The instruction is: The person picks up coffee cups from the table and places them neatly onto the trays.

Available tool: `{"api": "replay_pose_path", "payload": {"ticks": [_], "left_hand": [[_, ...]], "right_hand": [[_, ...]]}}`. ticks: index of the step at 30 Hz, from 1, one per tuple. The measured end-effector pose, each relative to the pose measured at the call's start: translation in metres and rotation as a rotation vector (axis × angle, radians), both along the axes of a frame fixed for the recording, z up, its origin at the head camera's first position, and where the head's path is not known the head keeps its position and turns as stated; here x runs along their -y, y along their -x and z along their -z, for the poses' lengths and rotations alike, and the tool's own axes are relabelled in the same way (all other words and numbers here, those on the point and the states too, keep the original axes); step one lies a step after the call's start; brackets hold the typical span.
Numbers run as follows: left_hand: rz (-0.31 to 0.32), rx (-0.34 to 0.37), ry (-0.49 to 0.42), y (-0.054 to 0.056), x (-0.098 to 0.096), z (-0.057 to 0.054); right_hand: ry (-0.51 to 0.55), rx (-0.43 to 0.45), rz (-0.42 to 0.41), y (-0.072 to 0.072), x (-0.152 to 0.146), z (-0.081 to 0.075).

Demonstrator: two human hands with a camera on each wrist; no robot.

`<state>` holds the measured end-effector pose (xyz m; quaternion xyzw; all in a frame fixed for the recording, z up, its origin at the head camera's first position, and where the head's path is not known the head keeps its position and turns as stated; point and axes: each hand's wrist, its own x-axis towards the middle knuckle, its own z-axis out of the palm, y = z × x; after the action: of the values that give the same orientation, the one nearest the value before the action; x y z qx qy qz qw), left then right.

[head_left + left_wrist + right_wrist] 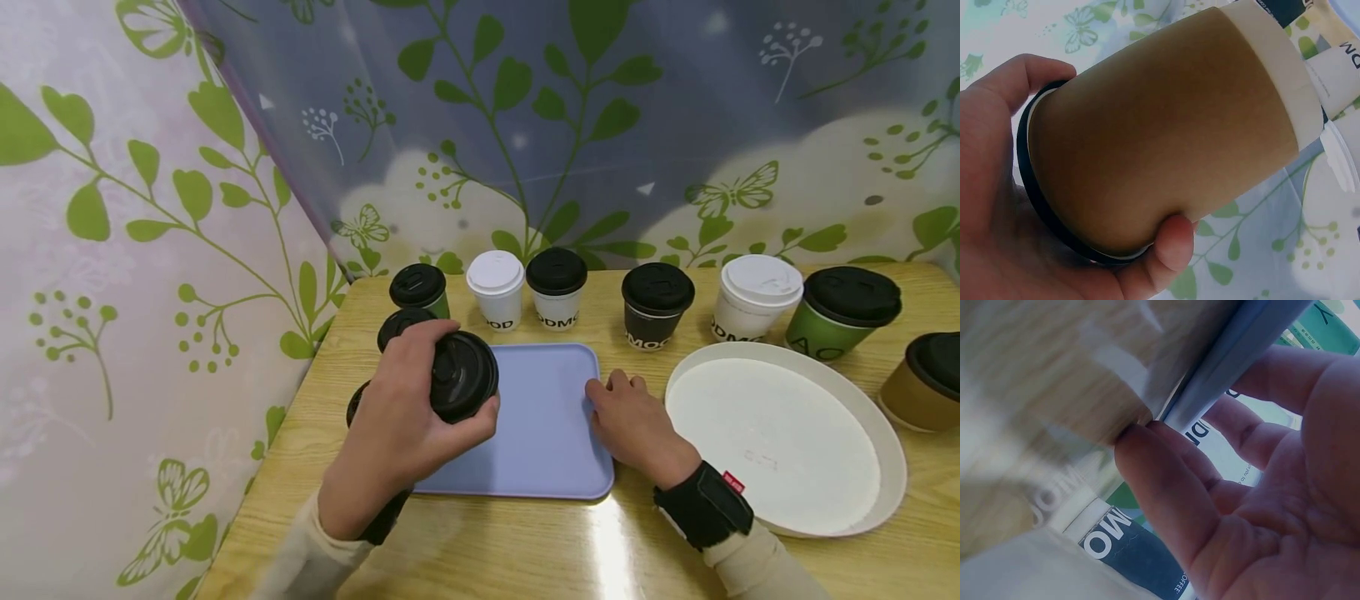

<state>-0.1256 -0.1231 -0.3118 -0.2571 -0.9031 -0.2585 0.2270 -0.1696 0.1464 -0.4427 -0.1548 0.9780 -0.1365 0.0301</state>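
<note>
My left hand [397, 408] grips a brown paper coffee cup [1166, 131] around its black lid [467, 375], above the left part of a blue rectangular tray [540, 417]. In the left wrist view the cup is tilted, its pale base pointing away from the palm. At the tray's right edge, my right hand [637, 425] has its fingers bent around the rim [1216, 381]. One fingertip [1127, 434] meets the wooden surface there. The left hand hides part of the tray and of the lidded cups behind it.
Behind the tray stand a green cup [417, 287], a white-lidded cup [497, 287] and a black-lidded white cup [557, 292]. A round white tray [772, 433] lies right, near a dark cup [657, 304], another white cup [757, 296], a green cup [840, 312] and a brown cup [922, 387].
</note>
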Motion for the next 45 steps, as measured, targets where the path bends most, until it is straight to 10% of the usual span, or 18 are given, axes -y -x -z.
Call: {"api": "replay_pose_path", "payload": {"ticks": [31,45], "left_hand": [[0.127,0.125,-0.022,0.026,-0.078,-0.009],[0.080,0.414,0.018,0.049,-0.077,-0.011]], "right_hand": [[-0.003,0.021,-0.002,-0.002,-0.001,0.000],[-0.010,0.038,-0.001,0.002,-0.001,0.001]]}}
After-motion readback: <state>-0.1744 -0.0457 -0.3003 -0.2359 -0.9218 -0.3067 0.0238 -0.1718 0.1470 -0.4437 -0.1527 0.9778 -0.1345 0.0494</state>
